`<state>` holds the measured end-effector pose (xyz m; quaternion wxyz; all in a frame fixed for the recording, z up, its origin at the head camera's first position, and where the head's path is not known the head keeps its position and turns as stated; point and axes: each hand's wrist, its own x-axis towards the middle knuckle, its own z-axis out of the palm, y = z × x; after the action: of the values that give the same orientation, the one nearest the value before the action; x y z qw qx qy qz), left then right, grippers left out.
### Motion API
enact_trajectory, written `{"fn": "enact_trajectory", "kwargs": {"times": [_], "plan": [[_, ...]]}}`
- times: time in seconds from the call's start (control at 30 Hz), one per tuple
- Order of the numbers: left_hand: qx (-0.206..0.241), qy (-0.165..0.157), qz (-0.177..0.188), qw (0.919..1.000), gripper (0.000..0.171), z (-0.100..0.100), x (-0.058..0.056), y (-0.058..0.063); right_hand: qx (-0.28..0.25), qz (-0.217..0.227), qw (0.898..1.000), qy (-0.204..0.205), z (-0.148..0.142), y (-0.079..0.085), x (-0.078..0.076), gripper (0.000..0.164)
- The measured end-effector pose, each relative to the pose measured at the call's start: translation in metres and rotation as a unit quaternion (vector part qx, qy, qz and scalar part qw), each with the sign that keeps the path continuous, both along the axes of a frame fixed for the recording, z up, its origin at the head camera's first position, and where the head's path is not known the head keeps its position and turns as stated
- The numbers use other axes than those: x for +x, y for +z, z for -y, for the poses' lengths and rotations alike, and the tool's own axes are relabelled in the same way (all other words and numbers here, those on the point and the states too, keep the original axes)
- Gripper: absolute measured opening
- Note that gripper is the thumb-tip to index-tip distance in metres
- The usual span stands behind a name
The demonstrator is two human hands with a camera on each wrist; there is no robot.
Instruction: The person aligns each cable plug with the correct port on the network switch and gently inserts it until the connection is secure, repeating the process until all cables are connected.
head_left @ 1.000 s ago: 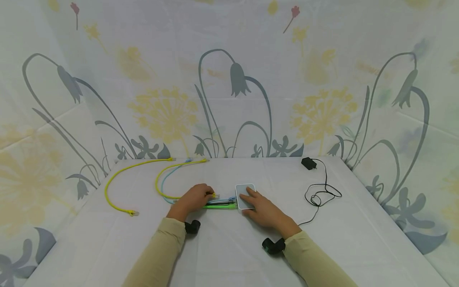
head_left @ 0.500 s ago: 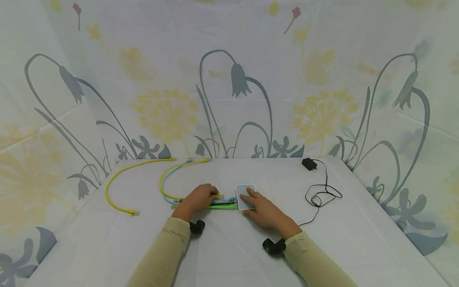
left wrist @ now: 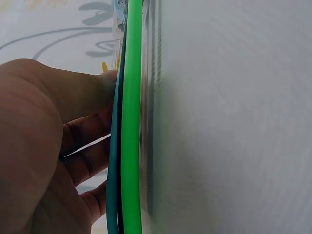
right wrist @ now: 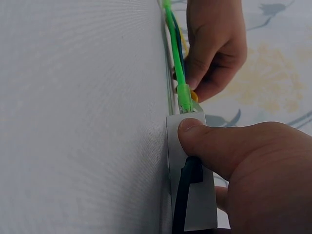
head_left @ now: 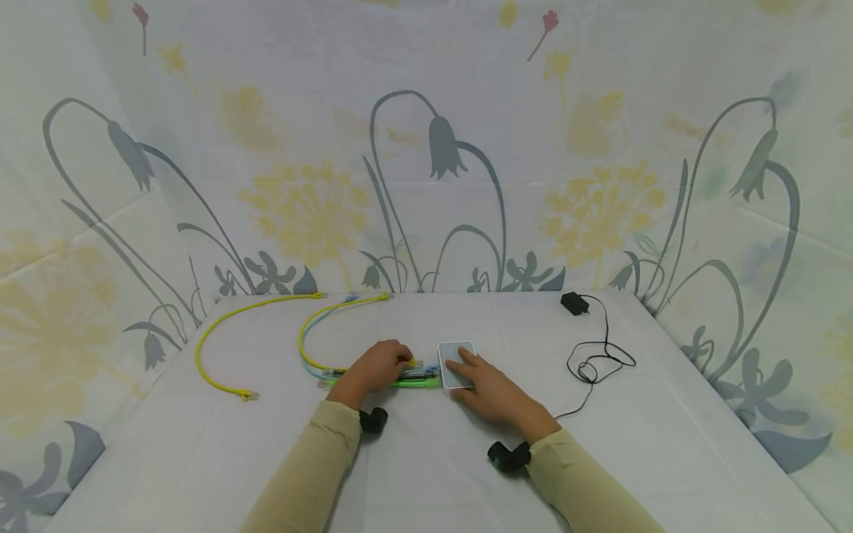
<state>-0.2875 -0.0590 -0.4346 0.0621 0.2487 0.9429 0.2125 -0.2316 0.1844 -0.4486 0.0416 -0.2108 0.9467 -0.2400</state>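
Note:
A small white network switch with a grey top point(head_left: 449, 354) lies mid-table. My right hand point(head_left: 496, 396) holds it, fingers spread over the top and thumb pressed on its near side point(right wrist: 195, 209). Just left of the switch, my left hand point(head_left: 378, 366) pinches a yellow network cable point(head_left: 302, 337) close to its clear plug point(head_left: 417, 363), which points at the switch. A green cable point(left wrist: 131, 117) has its plug point(right wrist: 185, 95) in the left side of the switch. Beside it run a black cable and a light blue cable point(head_left: 307, 363), partly hidden by my left hand.
Another yellow cable point(head_left: 200, 355) curves on the table at the left. A black power adapter point(head_left: 574, 303) sits at the back right. Its thin cord point(head_left: 606, 326) loops on the cloth, and a black lead point(right wrist: 181, 204) enters the near side of the switch.
My left hand has shifted right, bringing the yellow cable's plug closer to the switch. The right hand and the switch have stayed in place.

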Motion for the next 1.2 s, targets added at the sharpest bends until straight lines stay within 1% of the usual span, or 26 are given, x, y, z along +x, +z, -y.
{"fn": "enact_trajectory", "kwargs": {"times": [0.2,0.5,0.83,1.2], "plan": [[0.003,0.003,0.003,1.0000,0.022,-0.004,-0.002,-0.001,-0.003,-0.005,1.000,0.003,0.000,0.000,0.000,0.056],[0.011,-0.004,-0.005,0.9999,0.022,-0.010,-0.004,-0.002,0.004,-0.003,1.000,-0.002,0.000,0.000,-0.001,0.057],[0.018,-0.005,0.005,0.9998,0.021,-0.014,-0.006,-0.002,-0.003,0.004,1.000,-0.005,0.000,0.001,0.001,0.056],[0.024,-0.019,0.006,0.9995,0.022,-0.019,-0.007,0.000,-0.005,0.003,1.000,-0.006,0.001,0.003,0.002,0.056]]}}
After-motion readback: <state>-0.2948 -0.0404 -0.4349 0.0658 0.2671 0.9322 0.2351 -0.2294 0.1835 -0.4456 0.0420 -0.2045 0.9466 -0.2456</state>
